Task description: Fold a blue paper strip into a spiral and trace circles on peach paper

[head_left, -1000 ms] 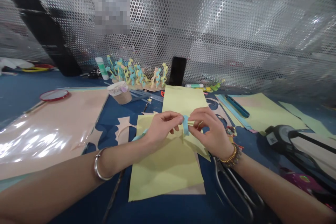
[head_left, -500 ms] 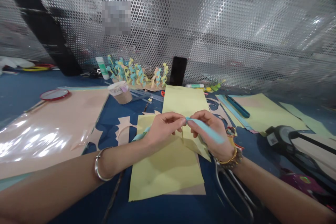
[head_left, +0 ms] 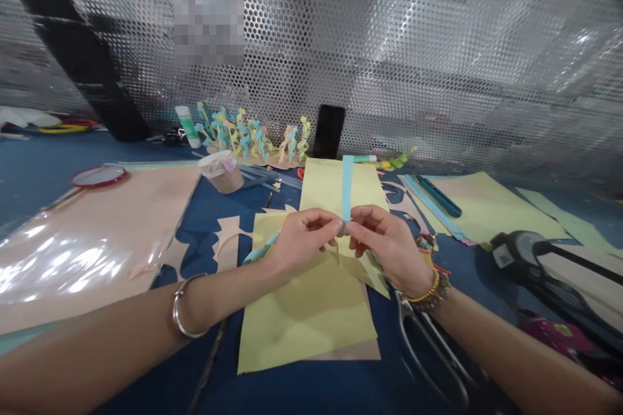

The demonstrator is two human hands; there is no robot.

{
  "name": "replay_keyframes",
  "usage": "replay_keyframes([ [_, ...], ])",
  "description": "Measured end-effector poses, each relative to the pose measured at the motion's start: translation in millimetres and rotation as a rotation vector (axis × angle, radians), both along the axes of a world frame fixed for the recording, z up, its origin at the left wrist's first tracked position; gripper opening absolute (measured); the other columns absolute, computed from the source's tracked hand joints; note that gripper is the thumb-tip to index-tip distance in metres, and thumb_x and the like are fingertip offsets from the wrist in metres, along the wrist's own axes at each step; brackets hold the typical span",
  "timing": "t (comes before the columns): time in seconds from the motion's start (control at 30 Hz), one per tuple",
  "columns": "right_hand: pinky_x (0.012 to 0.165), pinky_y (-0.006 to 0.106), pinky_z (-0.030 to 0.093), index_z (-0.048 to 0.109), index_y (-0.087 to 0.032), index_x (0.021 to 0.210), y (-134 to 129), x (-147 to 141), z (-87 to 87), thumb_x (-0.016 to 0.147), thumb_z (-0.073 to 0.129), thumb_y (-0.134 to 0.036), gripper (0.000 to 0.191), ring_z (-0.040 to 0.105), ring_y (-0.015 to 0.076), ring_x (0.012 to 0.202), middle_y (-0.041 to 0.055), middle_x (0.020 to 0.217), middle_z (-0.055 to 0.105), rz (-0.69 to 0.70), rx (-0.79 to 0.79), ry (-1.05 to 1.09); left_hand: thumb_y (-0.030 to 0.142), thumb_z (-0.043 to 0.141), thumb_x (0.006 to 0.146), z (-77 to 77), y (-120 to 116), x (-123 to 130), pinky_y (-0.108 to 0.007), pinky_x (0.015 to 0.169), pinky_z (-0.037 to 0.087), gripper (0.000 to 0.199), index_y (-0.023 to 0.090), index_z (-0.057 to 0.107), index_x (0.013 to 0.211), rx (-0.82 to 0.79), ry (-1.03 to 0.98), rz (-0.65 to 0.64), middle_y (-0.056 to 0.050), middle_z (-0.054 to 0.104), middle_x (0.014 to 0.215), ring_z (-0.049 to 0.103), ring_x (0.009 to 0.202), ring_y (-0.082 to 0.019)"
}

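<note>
My left hand [head_left: 311, 233] and my right hand [head_left: 384, 243] meet above the yellow paper sheets [head_left: 304, 311]. Both pinch the lower end of a light blue paper strip [head_left: 347, 189], whose long part stands upright and away from me. The fold between my fingertips is mostly covered. Another light blue paper piece [head_left: 263, 249] lies just left of my left hand, partly behind the wrist. A pair of scissors [head_left: 428, 343] rests below my right wrist.
Curled paper strips in blue, yellow and pink [head_left: 248, 136] stand at the back beside a glue stick [head_left: 187, 126]. A paper cup [head_left: 221, 172] and pink paper scraps [head_left: 228, 240] are to the left. A black phone [head_left: 329, 131] leans on the perforated metal wall. A teal cutter [head_left: 438, 196] lies on papers at right.
The blue strip's long end has swung from lying over my right hand to pointing up and away. Both hands keep their pinch in nearly the same place.
</note>
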State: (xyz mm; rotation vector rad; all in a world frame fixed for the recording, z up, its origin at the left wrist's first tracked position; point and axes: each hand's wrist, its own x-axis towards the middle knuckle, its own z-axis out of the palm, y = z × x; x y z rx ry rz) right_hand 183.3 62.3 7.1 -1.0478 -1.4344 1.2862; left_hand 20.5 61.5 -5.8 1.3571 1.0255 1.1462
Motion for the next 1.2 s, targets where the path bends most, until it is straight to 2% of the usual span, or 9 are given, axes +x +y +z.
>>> replay_keyframes([
  [0.2, 0.045, 0.02, 0.045, 0.064, -0.015, 0.073, -0.2, 1.7, 2.5, 0.074, 0.068, -0.037, 0.023, 0.052, 0.0082, 0.052, -0.0003, 0.059, 0.058, -0.014, -0.012, -0.051, 0.033, 0.062, 0.077, 1.1, -0.7, 0.5, -0.016, 0.049, 0.042, 0.018, 0.016, 0.066, 0.075, 0.007, 0.032, -0.022, 0.0, 0.061, 0.066, 0.054, 0.057, -0.007],
  [0.4, 0.046, 0.02, 0.045, 0.062, -0.015, 0.07, 0.7, 0.9, 1.0, 0.075, 0.067, -0.038, 0.024, 0.051, 0.0088, 0.053, -0.0003, 0.059, 0.057, -0.021, -0.045, -0.007, 0.032, 0.064, 0.075, 2.7, -1.7, 1.3, -0.017, 0.049, 0.042, 0.017, 0.015, 0.064, 0.073, 0.021, 0.083, 0.005, 0.001, 0.06, 0.064, 0.052, 0.056, -0.008],
  [0.47, 0.045, 0.021, 0.046, 0.062, -0.015, 0.075, 0.5, 1.5, 1.3, 0.076, 0.066, -0.038, 0.023, 0.052, 0.0096, 0.055, 0.0002, 0.064, 0.057, -0.034, -0.015, -0.019, 0.031, 0.063, 0.075, 3.1, -1.7, 1.3, -0.018, 0.049, 0.041, 0.016, 0.015, 0.063, 0.072, 0.029, 0.092, 0.01, 0.001, 0.06, 0.063, 0.052, 0.056, -0.008],
  [0.53, 0.045, 0.022, 0.047, 0.061, -0.017, 0.083, -0.3, 3.0, 2.4, 0.076, 0.066, -0.035, 0.02, 0.053, 0.0103, 0.058, 0.0005, 0.072, 0.058, -0.112, 0.111, -0.054, 0.031, 0.062, 0.075, 3.4, -1.7, 1.5, -0.018, 0.049, 0.04, 0.016, 0.015, 0.063, 0.072, 0.023, 0.089, 0.018, 0.001, 0.06, 0.062, 0.052, 0.056, -0.008],
  [0.6, 0.047, 0.022, 0.048, 0.061, -0.019, 0.085, -1.5, 4.9, 4.1, 0.077, 0.065, -0.03, 0.014, 0.055, 0.0109, 0.062, 0.0012, 0.079, 0.058, -0.196, 0.323, -0.148, 0.03, 0.063, 0.075, 3.4, -1.5, 1.8, -0.018, 0.049, 0.04, 0.015, 0.016, 0.063, 0.072, 0.013, 0.085, 0.024, 0.002, 0.059, 0.061, 0.052, 0.056, -0.008],
  [0.67, 0.051, 0.022, 0.049, 0.064, -0.02, 0.083, -2.6, 6.3, 5.8, 0.078, 0.063, -0.024, 0.006, 0.056, 0.011, 0.067, 0.0023, 0.084, 0.057, -0.206, 0.507, -0.271, 0.03, 0.063, 0.075, 3.1, -1.6, 2.2, -0.018, 0.048, 0.039, 0.015, 0.016, 0.063, 0.072, 0.011, 0.083, 0.024, 0.002, 0.058, 0.06, 0.051, 0.055, -0.007],
  [0.73, 0.053, 0.022, 0.05, 0.068, -0.02, 0.083, -3.1, 6.7, 6.8, 0.079, 0.062, -0.021, 0.007, 0.057, 0.0109, 0.069, 0.0033, 0.086, 0.057, -0.173, 0.575, -0.361, 0.03, 0.063, 0.075, 2.8, -1.8, 2.5, -0.017, 0.048, 0.039, 0.015, 0.016, 0.063, 0.072, 0.022, 0.085, 0.027, 0.002, 0.057, 0.06, 0.051, 0.055, -0.007],
  [1.0, 0.05, 0.021, 0.048, 0.07, -0.019, 0.085, -2.0, 6.5, 8.5, 0.079, 0.063, -0.025, 0.011, 0.056, 0.0099, 0.066, 0.0043, 0.087, 0.056, -0.124, 0.515, -0.413, 0.029, 0.061, 0.077, 1.3, -2.9, 1.7, -0.018, 0.051, 0.04, 0.014, 0.016, 0.062, 0.073, 0.11, 0.111, 0.032, 0.001, 0.058, 0.065, 0.051, 0.058, -0.008],
  [1.2, 0.053, 0.022, 0.048, 0.066, -0.018, 0.078, -1.7, 5.2, 9.9, 0.078, 0.063, -0.027, 0.009, 0.057, 0.0126, 0.071, 0.0039, 0.082, 0.058, -0.119, 0.513, -0.41, 0.03, 0.062, 0.078, -2.1, -3.3, 1.3, -0.019, 0.054, 0.041, 0.015, 0.016, 0.063, 0.073, 0.144, 0.12, 0.038, 0.001, 0.059, 0.066, 0.051, 0.059, -0.008],
])
